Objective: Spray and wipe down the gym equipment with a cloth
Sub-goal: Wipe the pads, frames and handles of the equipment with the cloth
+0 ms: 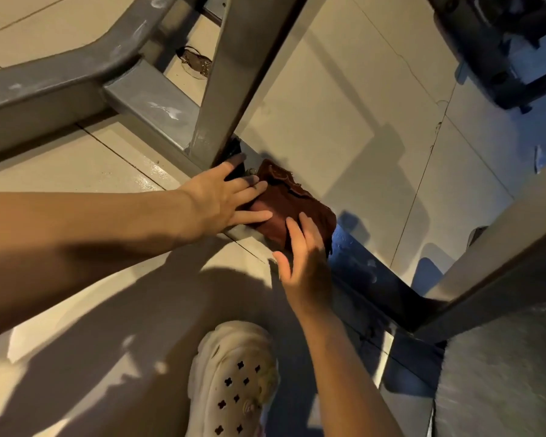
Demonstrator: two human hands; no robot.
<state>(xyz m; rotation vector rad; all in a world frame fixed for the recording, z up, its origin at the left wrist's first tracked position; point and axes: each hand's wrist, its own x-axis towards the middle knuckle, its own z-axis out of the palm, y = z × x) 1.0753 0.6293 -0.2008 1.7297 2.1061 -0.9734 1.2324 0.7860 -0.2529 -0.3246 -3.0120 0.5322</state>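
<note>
A dark red-brown cloth (289, 201) lies folded on the low grey metal base bar (360, 269) of the gym machine, just below the upright grey post (234, 74). My left hand (224, 197) reaches in from the left, its straight fingers pressing on the cloth's left edge. From below, my right hand (303, 263) lays straight fingers on the cloth's near side. No spray bottle is in view.
Grey frame beams (60, 80) run across the upper left over a beige tiled floor (344, 121). A padded grey seat (498, 373) fills the lower right. My pale clog (234, 380) stands at the bottom. Darker machinery (501, 42) sits at the top right.
</note>
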